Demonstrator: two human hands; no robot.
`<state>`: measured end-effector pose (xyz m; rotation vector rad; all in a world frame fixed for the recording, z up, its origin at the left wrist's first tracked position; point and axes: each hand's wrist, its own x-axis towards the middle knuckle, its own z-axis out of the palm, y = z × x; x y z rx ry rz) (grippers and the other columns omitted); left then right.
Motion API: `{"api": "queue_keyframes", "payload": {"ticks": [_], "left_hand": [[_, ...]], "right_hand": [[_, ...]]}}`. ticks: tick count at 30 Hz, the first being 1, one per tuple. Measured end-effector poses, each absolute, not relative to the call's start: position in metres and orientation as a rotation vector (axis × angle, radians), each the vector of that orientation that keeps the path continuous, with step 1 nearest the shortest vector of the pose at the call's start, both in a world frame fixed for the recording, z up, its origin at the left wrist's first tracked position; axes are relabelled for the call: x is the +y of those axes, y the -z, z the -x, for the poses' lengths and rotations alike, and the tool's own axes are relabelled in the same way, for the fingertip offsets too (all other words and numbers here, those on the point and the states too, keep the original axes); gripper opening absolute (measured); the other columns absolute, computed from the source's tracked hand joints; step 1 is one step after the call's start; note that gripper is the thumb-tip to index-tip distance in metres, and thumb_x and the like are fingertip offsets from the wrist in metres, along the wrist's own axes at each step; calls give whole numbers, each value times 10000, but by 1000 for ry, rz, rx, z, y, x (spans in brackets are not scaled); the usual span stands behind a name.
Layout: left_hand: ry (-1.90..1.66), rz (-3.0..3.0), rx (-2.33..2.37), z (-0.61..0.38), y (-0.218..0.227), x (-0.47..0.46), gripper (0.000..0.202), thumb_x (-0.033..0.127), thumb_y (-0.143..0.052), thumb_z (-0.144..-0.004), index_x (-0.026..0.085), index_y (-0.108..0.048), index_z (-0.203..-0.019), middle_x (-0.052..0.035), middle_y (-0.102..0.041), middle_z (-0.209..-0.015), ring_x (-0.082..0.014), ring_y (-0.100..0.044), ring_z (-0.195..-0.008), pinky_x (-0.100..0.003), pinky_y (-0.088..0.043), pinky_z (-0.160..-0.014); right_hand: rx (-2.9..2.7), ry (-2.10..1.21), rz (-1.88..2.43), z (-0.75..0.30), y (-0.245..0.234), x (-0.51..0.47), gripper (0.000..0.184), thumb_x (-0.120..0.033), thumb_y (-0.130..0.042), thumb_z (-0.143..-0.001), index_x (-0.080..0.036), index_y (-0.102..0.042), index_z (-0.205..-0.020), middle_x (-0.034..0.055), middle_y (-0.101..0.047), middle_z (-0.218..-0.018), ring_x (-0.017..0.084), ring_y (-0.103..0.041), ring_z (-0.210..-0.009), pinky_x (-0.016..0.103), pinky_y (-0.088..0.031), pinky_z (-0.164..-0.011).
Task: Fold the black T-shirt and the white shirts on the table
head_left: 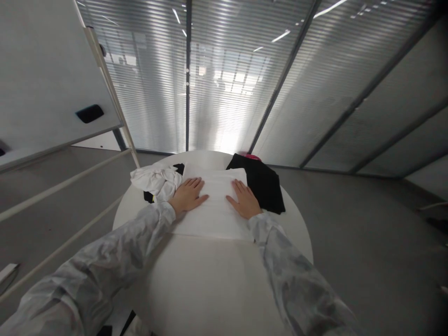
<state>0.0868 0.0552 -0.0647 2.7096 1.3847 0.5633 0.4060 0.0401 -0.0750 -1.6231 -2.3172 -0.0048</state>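
A white cloth, laid out as a flat rectangle, lies on the round white table. My left hand rests flat on its left part, fingers stretched out. On its right part my right hand lies palm down, thumb apart from the fingers. Neither hand grips anything. Close beside my left hand is a crumpled white cloth heap, with some black fabric under it. Just beyond my right hand lies a black folded cloth. What kind of garment each cloth is, I cannot tell.
A red item peeks out behind the black cloth. To the left stands a whiteboard with a dark eraser-like piece on it and frame bars below. Behind the table are glass panels with blinds.
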Motion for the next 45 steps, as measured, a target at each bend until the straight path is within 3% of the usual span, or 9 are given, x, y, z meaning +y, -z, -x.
{"api": "queue_keyframes", "payload": {"ticks": [6, 9, 13, 19, 25, 30, 35, 39, 45], "left_hand": [[-653, -2658, 1536, -86, 59, 37, 735, 630, -491, -1081, 108, -553, -1594, -252, -539, -1657, -398, -442, -1598, -601, -181, -1372], [-640, -2681, 1305, -81, 53, 3, 719, 635, -550, -1064, 186, -531, -1626, -199, -500, -1709, -380, -449, -1602, -597, -253, -1360], [-550, -2743, 672, -54, 46, -47, 624, 615, -678, -1011, 308, -607, -1549, -118, -609, -1627, -302, -626, -1440, -474, -484, -1240], [-568, -2871, 805, -28, 53, -68, 299, 367, -548, -1125, 257, -723, -1341, -112, -774, -1337, -267, -746, -1178, -431, -611, -1031], [-454, -2930, 858, -12, 54, -68, 406, 224, -553, -1062, 246, -659, -1454, -131, -727, -1429, -286, -724, -1252, -430, -616, -1049], [-519, -2866, 947, 20, 59, -63, 370, 214, -501, -1096, 245, -704, -1404, -122, -773, -1331, -254, -759, -1184, -378, -627, -1013], [-817, -2613, 1121, 22, 37, -49, 375, 417, -492, -1140, 243, -783, -1299, -93, -829, -1201, -225, -804, -1031, -322, -646, -918], [-1111, -2315, 1210, 1, -9, -22, 445, 577, -605, -1078, 219, -834, -1210, -84, -847, -1150, -205, -791, -850, -269, -631, -724], [-1692, -2036, 1057, -36, -103, 52, 498, 642, -768, -960, 156, -814, -1061, -66, -813, -942, -197, -746, -840, -281, -575, -724]], "right_hand": [[-2166, -19, 1754, -425, 84, 18, 775, -593, -468, -1084, -188, -331, -1731, 163, -343, -1806, 357, -304, -1684, 631, -238, -1368], [-2059, -29, 1643, -419, 81, -15, 733, -561, -508, -1056, -206, -399, -1688, 174, -480, -1716, 365, -485, -1573, 592, -403, -1300], [-1900, 28, 1672, -418, 75, -58, 600, -583, -581, -1012, -225, -589, -1494, 181, -726, -1301, 366, -741, -1141, 540, -594, -1046], [-1888, -150, 1816, -424, 77, -69, 436, -573, -654, -947, -253, -653, -1243, 75, -731, -870, 320, -738, -820, 490, -616, -835], [-2010, -171, 1563, -427, 56, -73, 454, -492, -659, -963, -268, -661, -1358, 154, -745, -1310, 370, -704, -1256, 600, -558, -1121], [-2488, -231, 1177, -437, 44, -107, 643, -533, -775, -951, -339, -617, -1544, 88, -588, -1645, 366, -580, -1491, 613, -480, -1245], [-2372, -64, 1333, -441, 46, -98, 314, -444, -578, -1090, -307, -811, -1249, 88, -828, -1244, 324, -774, -1169, 557, -580, -1128], [-2005, 100, 1280, -442, 16, -57, 385, -505, -558, -1112, -222, -816, -1157, 127, -842, -1146, 305, -803, -1032, 458, -640, -988], [-1618, 129, 1149, -436, -91, 14, 448, -616, -615, -1084, -204, -783, -1145, 56, -799, -943, 214, -714, -758, 357, -590, -743]]}}
